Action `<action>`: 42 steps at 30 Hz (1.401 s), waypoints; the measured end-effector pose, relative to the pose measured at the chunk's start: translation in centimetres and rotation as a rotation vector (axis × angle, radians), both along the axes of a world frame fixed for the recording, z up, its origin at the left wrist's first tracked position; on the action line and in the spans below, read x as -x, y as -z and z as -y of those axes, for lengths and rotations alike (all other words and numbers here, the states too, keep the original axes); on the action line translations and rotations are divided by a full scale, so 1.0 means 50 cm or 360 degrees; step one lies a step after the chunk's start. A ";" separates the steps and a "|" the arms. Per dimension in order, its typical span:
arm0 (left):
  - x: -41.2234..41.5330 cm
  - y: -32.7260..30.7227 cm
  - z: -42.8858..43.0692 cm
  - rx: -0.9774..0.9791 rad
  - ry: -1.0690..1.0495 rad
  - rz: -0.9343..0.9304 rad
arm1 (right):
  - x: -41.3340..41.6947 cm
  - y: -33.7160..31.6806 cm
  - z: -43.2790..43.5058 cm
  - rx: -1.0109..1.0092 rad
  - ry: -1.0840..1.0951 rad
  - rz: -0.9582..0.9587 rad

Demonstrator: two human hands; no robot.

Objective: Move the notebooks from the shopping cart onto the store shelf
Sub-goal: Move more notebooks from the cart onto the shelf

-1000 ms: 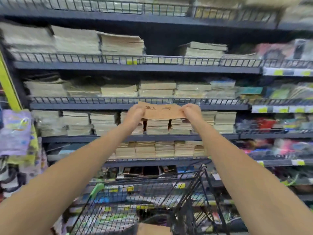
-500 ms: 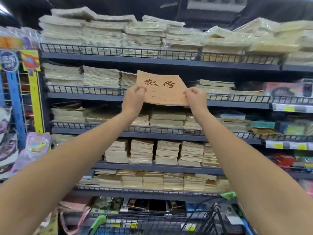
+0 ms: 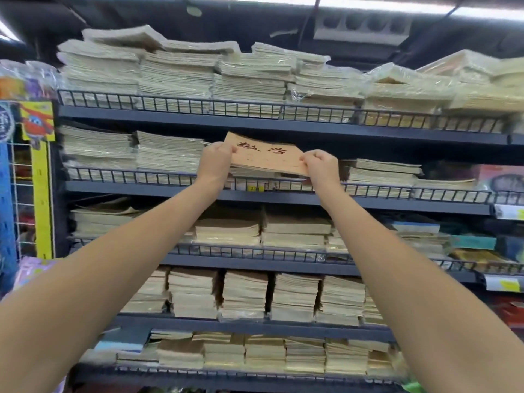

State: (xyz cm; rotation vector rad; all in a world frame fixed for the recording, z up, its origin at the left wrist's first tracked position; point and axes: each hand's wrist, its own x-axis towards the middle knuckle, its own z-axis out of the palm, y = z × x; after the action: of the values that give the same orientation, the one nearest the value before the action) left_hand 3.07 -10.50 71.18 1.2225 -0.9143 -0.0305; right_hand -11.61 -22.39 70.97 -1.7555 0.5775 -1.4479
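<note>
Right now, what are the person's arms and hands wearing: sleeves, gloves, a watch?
No sleeves or cuffs show anywhere up to the frame's edge. The left hand and right hand are ungloved, and no watch, bracelet or ring is visible.

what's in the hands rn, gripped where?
A brown notebook, held by its two short side edges: left hand pinches the left edge, right hand the right edge, over the second shelf.

The bare left arm (image 3: 113,268) and right arm (image 3: 397,265) reach up and forward, nearly straight. The left hand (image 3: 216,161) and right hand (image 3: 319,165) are about level, fingers curled, each pinching one end of a brown notebook (image 3: 266,156).
</note>
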 end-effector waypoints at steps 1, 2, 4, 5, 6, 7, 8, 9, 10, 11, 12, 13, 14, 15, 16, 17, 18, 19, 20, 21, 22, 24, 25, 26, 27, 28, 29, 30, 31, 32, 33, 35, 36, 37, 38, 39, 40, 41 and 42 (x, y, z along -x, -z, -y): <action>-0.014 -0.009 0.011 -0.0008 0.0022 -0.0067 | -0.013 -0.006 0.010 -0.0008 -0.0005 0.0019; -0.026 -0.019 0.021 -0.0020 0.0047 -0.0127 | -0.025 -0.012 0.020 -0.0024 -0.0018 0.0040; -0.052 -0.033 0.044 0.0012 0.0099 -0.0189 | -0.048 -0.020 0.040 -0.0035 -0.0091 0.0058; -0.064 -0.036 0.054 0.0030 0.0113 -0.0188 | -0.056 -0.021 0.048 -0.0028 -0.0148 0.0038; -0.079 -0.040 0.067 0.0034 0.0120 -0.0152 | -0.069 -0.026 0.060 -0.0006 -0.0195 0.0015; -0.095 -0.042 0.078 0.0016 0.0111 -0.0068 | -0.082 -0.027 0.072 0.0009 -0.0227 -0.0006; -0.113 -0.045 0.091 -0.0008 0.0096 0.0023 | -0.097 -0.032 0.083 0.0020 -0.0235 -0.0014; -0.128 -0.047 0.103 -0.0029 0.0073 0.0103 | -0.112 -0.034 0.093 0.0019 -0.0225 -0.0012; -0.135 -0.047 0.110 -0.0045 0.0044 0.0145 | -0.118 -0.034 0.099 0.0018 -0.0198 -0.0011; -0.148 -0.049 0.121 -0.0059 -0.0008 0.0161 | -0.131 -0.035 0.106 0.0015 -0.0163 0.0002; -0.163 -0.055 0.133 -0.0070 -0.0066 0.0175 | -0.150 -0.038 0.116 0.0007 -0.0131 0.0030; -0.167 -0.056 0.140 -0.0096 -0.0144 0.0206 | -0.158 -0.038 0.122 -0.0009 -0.0111 0.0065; -0.172 -0.057 0.148 -0.0132 -0.0228 0.0256 | -0.166 -0.038 0.129 -0.0022 -0.0096 0.0100; -0.180 -0.060 0.156 -0.0150 -0.0312 0.0312 | -0.177 -0.038 0.135 -0.0034 -0.0087 0.0126; -0.187 -0.064 0.162 -0.0162 -0.0402 0.0371 | -0.187 -0.040 0.142 -0.0038 -0.0075 0.0140; -0.192 -0.071 0.167 -0.0170 -0.0468 0.0419 | -0.194 -0.041 0.149 -0.0034 -0.0059 0.0146; -0.195 -0.077 0.172 -0.0179 -0.0501 0.0449 | -0.201 -0.041 0.155 -0.0028 -0.0035 0.0155; -0.198 -0.082 0.177 -0.0188 -0.0485 0.0458 | -0.209 -0.042 0.163 -0.0024 -0.0002 0.0170; -0.201 -0.086 0.181 -0.0202 -0.0431 0.0468 | -0.215 -0.042 0.169 -0.0030 0.0030 0.0195; -0.202 -0.086 0.183 -0.0231 -0.0394 0.0527 | -0.218 -0.042 0.174 -0.0050 0.0057 0.0223; -0.206 -0.083 0.186 -0.0274 -0.0392 0.0629 | -0.226 -0.043 0.180 -0.0069 0.0076 0.0247; -0.211 -0.066 0.190 -0.0355 -0.0425 0.0779 | -0.230 -0.039 0.190 -0.0097 0.0102 0.0199; -0.215 -0.059 0.192 -0.0379 -0.0440 0.0786 | -0.234 -0.037 0.194 -0.0116 0.0093 0.0131; -0.220 -0.052 0.197 -0.0393 -0.0442 0.0767 | -0.237 -0.035 0.199 -0.0138 0.0075 0.0064; -0.226 -0.045 0.201 -0.0399 -0.0436 0.0733 | -0.239 -0.031 0.201 -0.0165 0.0059 -0.0007; -0.229 -0.039 0.202 -0.0402 -0.0401 0.0686 | -0.241 -0.026 0.203 -0.0177 0.0048 -0.0071; -0.228 -0.035 0.200 -0.0404 -0.0364 0.0649 | -0.239 -0.023 0.199 -0.0176 0.0044 -0.0119; -0.227 -0.031 0.198 -0.0399 -0.0321 0.0605 | -0.239 -0.020 0.197 -0.0157 0.0044 -0.0139; -0.227 -0.030 0.196 -0.0393 -0.0278 0.0551 | -0.238 -0.019 0.193 -0.0142 0.0043 -0.0138; -0.218 -0.023 0.191 -0.0384 -0.0255 0.0493 | -0.228 -0.013 0.187 -0.0135 0.0031 -0.0127; -0.219 -0.022 0.189 -0.0372 -0.0247 0.0447 | -0.230 -0.015 0.180 -0.0122 0.0022 -0.0115; -0.203 -0.012 0.183 -0.0349 -0.0235 0.0346 | -0.219 -0.008 0.169 -0.0108 0.0013 -0.0079; -0.202 -0.011 0.183 -0.0323 -0.0211 0.0285 | -0.222 -0.008 0.167 -0.0090 0.0015 -0.0070; -0.182 0.001 0.177 -0.0311 -0.0181 0.0236 | -0.205 0.002 0.160 -0.0088 0.0023 -0.0092; -0.168 0.010 0.173 -0.0323 -0.0160 0.0204 | -0.198 0.009 0.153 -0.0088 0.0030 -0.0093; -0.154 0.019 0.167 -0.0359 -0.0145 0.0214 | -0.192 0.017 0.146 -0.0090 0.0035 -0.0111; -0.137 0.031 0.163 -0.0406 -0.0125 0.0220 | -0.179 0.028 0.139 -0.0103 0.0029 -0.0122; -0.115 0.048 0.154 -0.0456 -0.0109 0.0232 | -0.163 0.043 0.128 -0.0116 0.0024 -0.0151; -0.106 0.055 0.152 -0.0487 -0.0085 0.0239 | -0.159 0.050 0.126 -0.0116 0.0010 -0.0159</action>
State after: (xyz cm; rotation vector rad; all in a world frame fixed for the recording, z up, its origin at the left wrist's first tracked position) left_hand 8.39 -18.08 68.41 1.5491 -1.0333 -0.0374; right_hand -3.68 -28.67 68.44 -1.7775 0.6804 -1.3325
